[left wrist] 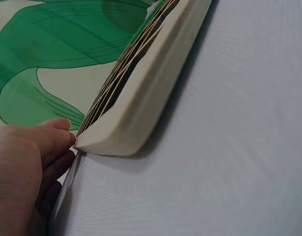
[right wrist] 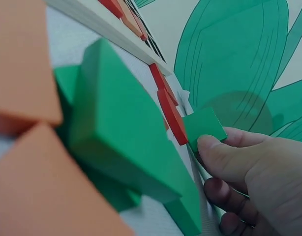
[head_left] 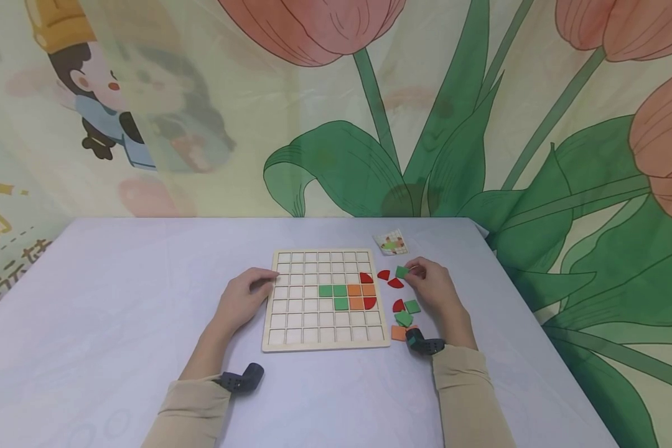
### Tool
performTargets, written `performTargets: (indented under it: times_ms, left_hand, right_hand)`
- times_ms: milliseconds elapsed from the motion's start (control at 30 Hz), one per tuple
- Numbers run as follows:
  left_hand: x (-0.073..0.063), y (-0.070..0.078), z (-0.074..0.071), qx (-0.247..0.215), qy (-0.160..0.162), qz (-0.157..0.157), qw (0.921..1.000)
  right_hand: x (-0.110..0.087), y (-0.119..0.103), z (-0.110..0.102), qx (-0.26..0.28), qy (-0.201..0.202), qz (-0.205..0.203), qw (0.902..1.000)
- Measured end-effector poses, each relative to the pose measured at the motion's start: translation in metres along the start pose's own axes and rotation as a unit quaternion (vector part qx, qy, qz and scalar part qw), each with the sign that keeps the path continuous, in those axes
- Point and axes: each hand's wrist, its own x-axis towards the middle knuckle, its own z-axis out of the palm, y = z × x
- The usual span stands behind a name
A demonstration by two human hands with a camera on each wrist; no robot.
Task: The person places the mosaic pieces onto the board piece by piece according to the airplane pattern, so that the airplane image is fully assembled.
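Note:
A light wooden grid board (head_left: 305, 320) lies on the table, with green squares (head_left: 326, 291), orange squares (head_left: 354, 290) and red quarter-circle pieces (head_left: 366, 278) in cells on its right side. My left hand (head_left: 247, 297) rests at the board's left edge, its fingertips touching the rim, seen close up in the left wrist view. Right of the board, my right hand (head_left: 432, 285) pinches a green square tile (right wrist: 205, 127) between thumb and index finger. The tile is just beside two loose red quarter-circles (head_left: 395, 283).
Nearer me, right of the board, lie a red quarter-circle (head_left: 399, 305), loose green squares (head_left: 412, 307) and orange pieces (head_left: 398, 333), partly behind the right wrist camera (head_left: 424, 342). A small pattern card (head_left: 391, 242) lies beyond the board's far right corner. A printed cloth (head_left: 336, 168) hangs behind the table.

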Motion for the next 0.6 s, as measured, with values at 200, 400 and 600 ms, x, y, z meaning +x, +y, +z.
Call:
performTargets:
  times_ms: [200,400,600]
  left_hand:
    - [-0.001,0.000,-0.001,-0.001,0.000,0.002,1.0000]
    - [0.000,0.000,-0.001,-0.003,-0.001,0.000,1.0000]
    - [0.000,0.000,0.000,-0.003,0.000,-0.003,1.0000]
  right_hand:
    - [-0.001,-0.003,0.000,0.005,0.007,0.003,1.0000]
    - [-0.002,-0.008,-0.001,0.007,0.019,-0.008,0.9998]
    - [-0.003,-0.019,-0.001,0.013,0.029,-0.024,0.9992]
